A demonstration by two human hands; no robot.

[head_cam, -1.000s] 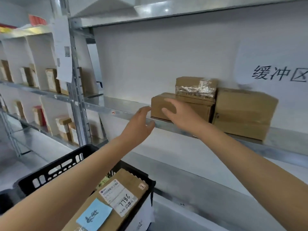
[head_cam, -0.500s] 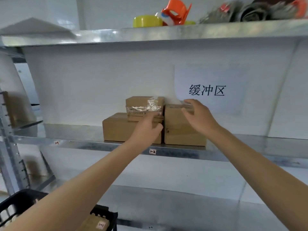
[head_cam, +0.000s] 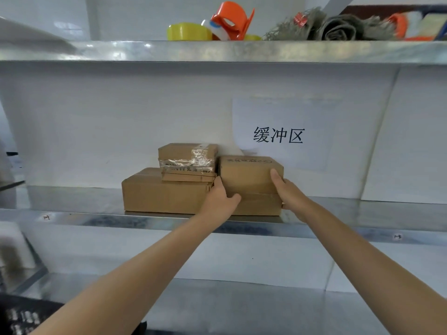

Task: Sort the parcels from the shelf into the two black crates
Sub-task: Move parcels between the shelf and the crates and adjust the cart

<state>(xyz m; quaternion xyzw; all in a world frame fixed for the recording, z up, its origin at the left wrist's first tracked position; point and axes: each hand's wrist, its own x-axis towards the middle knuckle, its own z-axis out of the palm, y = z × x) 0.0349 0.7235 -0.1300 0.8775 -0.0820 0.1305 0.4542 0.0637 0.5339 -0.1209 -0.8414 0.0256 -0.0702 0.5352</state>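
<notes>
Three brown cardboard parcels stand on the metal shelf [head_cam: 79, 209]. The right parcel [head_cam: 249, 176] is tall and has print on its top. My left hand [head_cam: 221, 198] grips its left front edge and my right hand [head_cam: 286, 192] clasps its right side. To the left lies a flat wide parcel [head_cam: 164, 195], with a small taped parcel [head_cam: 187, 160] stacked on it. A corner of one black crate [head_cam: 21, 315] shows at the bottom left; the other crate is out of view.
A paper sign with black characters [head_cam: 278, 135] hangs on the white back wall. The upper shelf [head_cam: 217, 50] carries yellow tape rolls [head_cam: 188, 32], an orange tape dispenser [head_cam: 232, 20] and grey rolled material [head_cam: 338, 26]. A lower metal shelf [head_cam: 242, 308] lies beneath my arms.
The view swung right and up from the crate to the shelf. Both hands moved from the flat and taped parcels onto the right parcel and closed on its sides.
</notes>
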